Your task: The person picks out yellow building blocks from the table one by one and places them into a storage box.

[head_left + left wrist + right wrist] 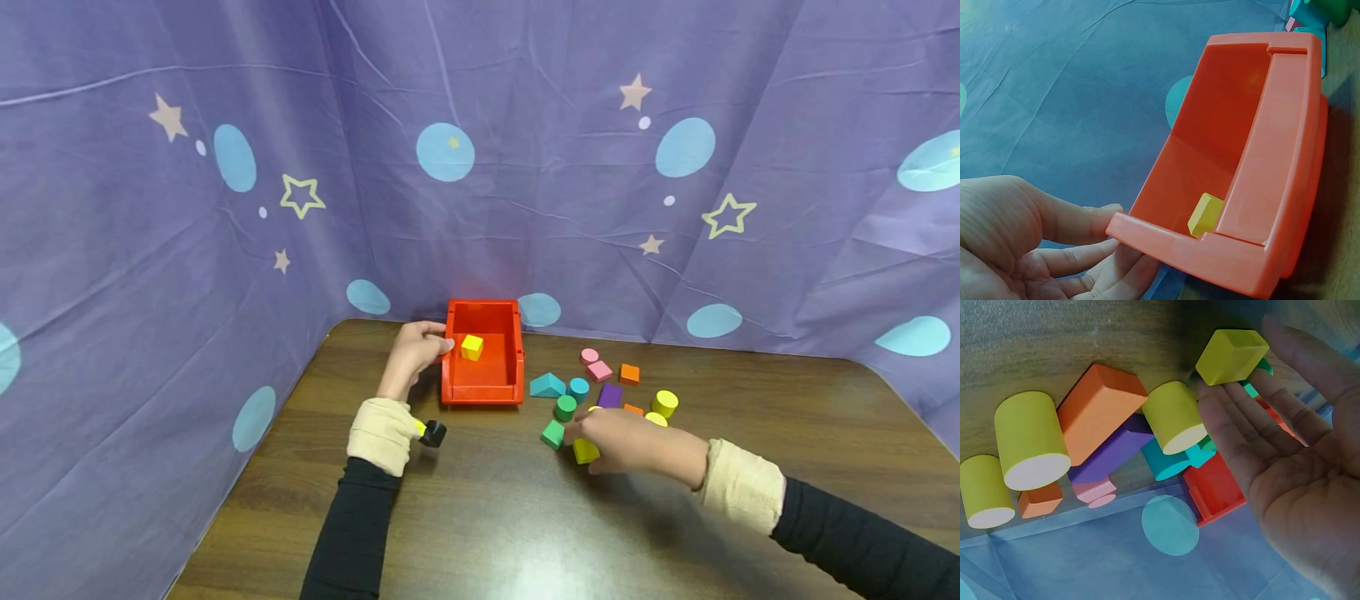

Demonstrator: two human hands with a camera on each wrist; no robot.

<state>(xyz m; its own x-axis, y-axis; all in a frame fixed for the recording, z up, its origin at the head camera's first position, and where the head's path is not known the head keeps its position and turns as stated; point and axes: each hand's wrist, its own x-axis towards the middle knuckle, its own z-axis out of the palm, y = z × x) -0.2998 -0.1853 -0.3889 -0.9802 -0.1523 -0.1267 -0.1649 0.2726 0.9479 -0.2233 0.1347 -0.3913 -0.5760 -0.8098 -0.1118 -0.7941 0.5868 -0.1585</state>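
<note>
An open-topped red bin [483, 396] stands at the back of the table, with a yellow cube [472, 347] inside. My left hand [417, 350] pinches the bin's left rim, thumb on top and fingers beneath, as the left wrist view shows. Over the scattered blocks to the right, my right hand [626, 442] reaches down at a yellow block [1232, 357]. Its fingers extend along one side of that block, fingertips right at its edge, and the thumb lies at the other side. A green block [553, 434] and a green cylinder [566, 407] lie just left of this hand.
Between the bin and the right hand lie a blue triangular block [547, 385] and a blue cylinder [578, 388]. Behind are pink pieces [599, 371], a purple block [610, 396], orange blocks [629, 374] and yellow cylinders [664, 404]. A patterned purple curtain [480, 225] hangs behind the table.
</note>
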